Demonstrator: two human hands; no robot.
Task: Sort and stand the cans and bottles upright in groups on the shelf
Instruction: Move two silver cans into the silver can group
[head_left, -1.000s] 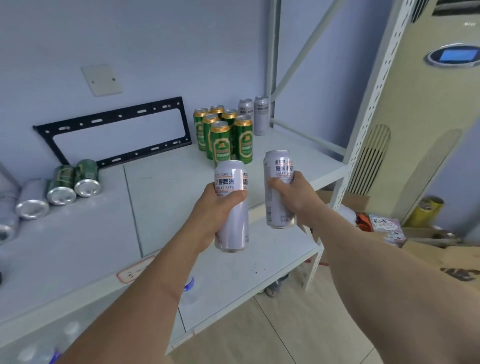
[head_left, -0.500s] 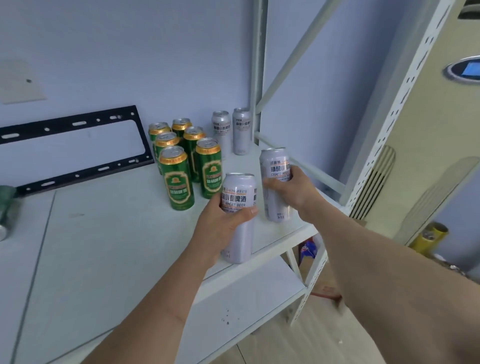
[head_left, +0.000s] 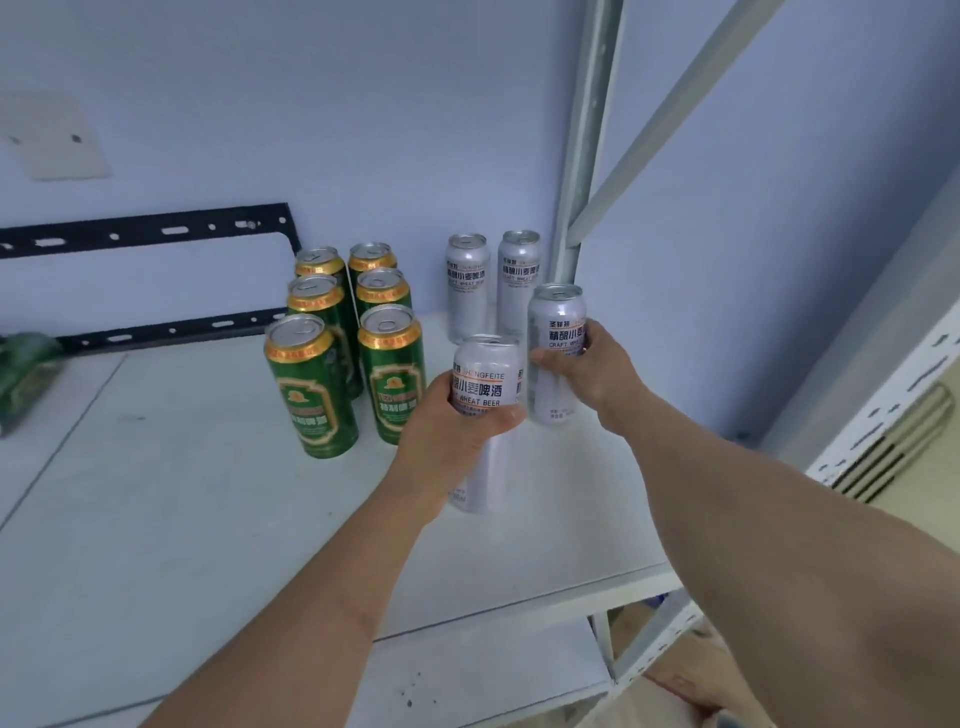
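Note:
My left hand (head_left: 451, 432) grips a silver wheat-beer can (head_left: 485, 374), held upright over the white shelf (head_left: 171, 519). Just right of it, my right hand (head_left: 589, 369) grips a second silver can (head_left: 555, 332), also upright, low near the shelf's right rear. Behind them two more silver cans (head_left: 493, 283) stand side by side against the wall. To their left, several green cans with gold rims (head_left: 343, 343) stand upright in two rows. Whether either held can touches the shelf is unclear.
A green can (head_left: 23, 379) lies on its side at the shelf's far left edge of view. A black metal bracket (head_left: 156, 234) leans on the wall behind. The shelf's grey upright post (head_left: 584, 171) rises just right of the silver cans. A lower shelf (head_left: 467, 675) shows below.
Both hands have carried their silver cans forward and inward, from off the shelf's front edge to just before the two standing silver cans. The view has closed in on the corner.

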